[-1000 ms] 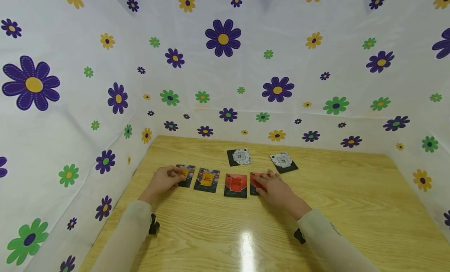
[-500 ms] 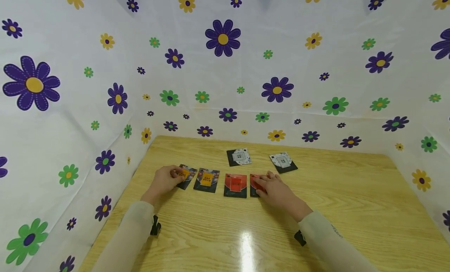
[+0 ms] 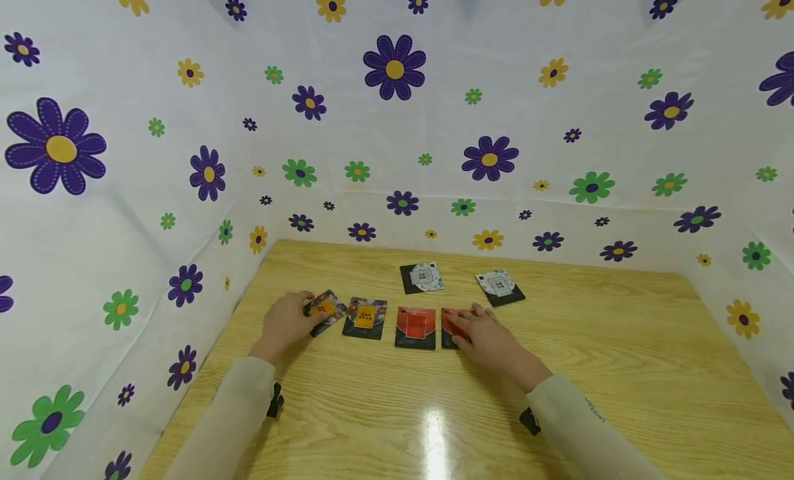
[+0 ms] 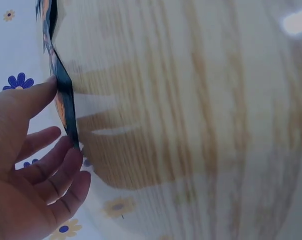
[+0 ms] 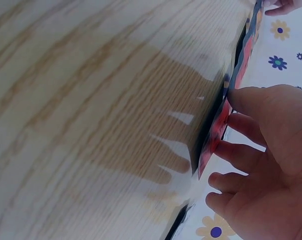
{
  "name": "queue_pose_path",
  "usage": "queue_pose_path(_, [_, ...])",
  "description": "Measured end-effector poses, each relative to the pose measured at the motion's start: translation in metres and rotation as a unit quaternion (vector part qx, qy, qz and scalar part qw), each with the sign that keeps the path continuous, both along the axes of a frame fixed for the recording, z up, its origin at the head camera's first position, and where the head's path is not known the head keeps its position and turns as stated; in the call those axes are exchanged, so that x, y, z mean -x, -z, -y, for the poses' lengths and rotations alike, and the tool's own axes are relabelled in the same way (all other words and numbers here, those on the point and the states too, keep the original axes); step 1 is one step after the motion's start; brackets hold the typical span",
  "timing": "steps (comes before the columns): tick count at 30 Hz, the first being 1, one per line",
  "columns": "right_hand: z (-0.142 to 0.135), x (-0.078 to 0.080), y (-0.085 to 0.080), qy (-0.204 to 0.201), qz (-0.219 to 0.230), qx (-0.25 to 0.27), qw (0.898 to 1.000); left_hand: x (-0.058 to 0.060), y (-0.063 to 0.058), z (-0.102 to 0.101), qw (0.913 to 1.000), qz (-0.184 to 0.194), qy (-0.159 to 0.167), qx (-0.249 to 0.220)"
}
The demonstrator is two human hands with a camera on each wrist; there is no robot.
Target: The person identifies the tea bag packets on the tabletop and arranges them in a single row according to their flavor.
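My left hand [image 3: 288, 325] grips a dark sachet [image 3: 329, 304] with an orange label at the left end of a row, thumb and fingers at its edges. The sachet lies turned at an angle. In the left wrist view the thumb [image 4: 43, 95] meets one side of it, while the curled fingers reach the other. My right hand [image 3: 490, 338] rests extended fingers on a red sachet [image 3: 448, 335] at the row's right end, covering much of it. Between them lie a second orange-labelled sachet [image 3: 364, 318] and another red sachet [image 3: 415, 327].
Behind the row are two white-and-black sachets [image 3: 423, 277] [image 3: 500, 287], both lying askew. The wooden table [image 3: 397, 404] is enclosed by white flowered sheets [image 3: 397, 135] at the back and sides. A bright light reflection shows near the front.
The left hand has turned the leftmost orange-labelled sachet clockwise, from nearly straight to slanted. The right hand stays on the red sachet.
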State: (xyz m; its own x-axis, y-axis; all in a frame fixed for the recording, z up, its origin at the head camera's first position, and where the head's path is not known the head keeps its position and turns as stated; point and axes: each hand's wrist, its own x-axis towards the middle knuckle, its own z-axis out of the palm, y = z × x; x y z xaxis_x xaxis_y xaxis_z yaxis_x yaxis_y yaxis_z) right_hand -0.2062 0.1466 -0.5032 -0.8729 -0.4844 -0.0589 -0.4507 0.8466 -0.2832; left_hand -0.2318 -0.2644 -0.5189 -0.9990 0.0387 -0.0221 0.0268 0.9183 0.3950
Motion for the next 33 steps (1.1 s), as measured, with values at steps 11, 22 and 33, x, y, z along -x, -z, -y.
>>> queue_pose_path(11, [-0.003, -0.002, -0.001, -0.011, -0.005, 0.02, 1.0, -0.006, -0.002, -0.007, 0.9979, -0.017, -0.015, 0.06])
queue_pose_path(22, [-0.002, -0.001, -0.003, -0.012, 0.005, 0.02, 1.0, -0.005, 0.0, 0.005, 0.9898, -0.009, 0.11, 0.091])
queue_pose_path(33, [0.0, -0.002, -0.004, -0.02, 0.0, 0.018, 1.0, -0.006, 0.01, 0.007, 0.9924, 0.021, 0.095, 0.076])
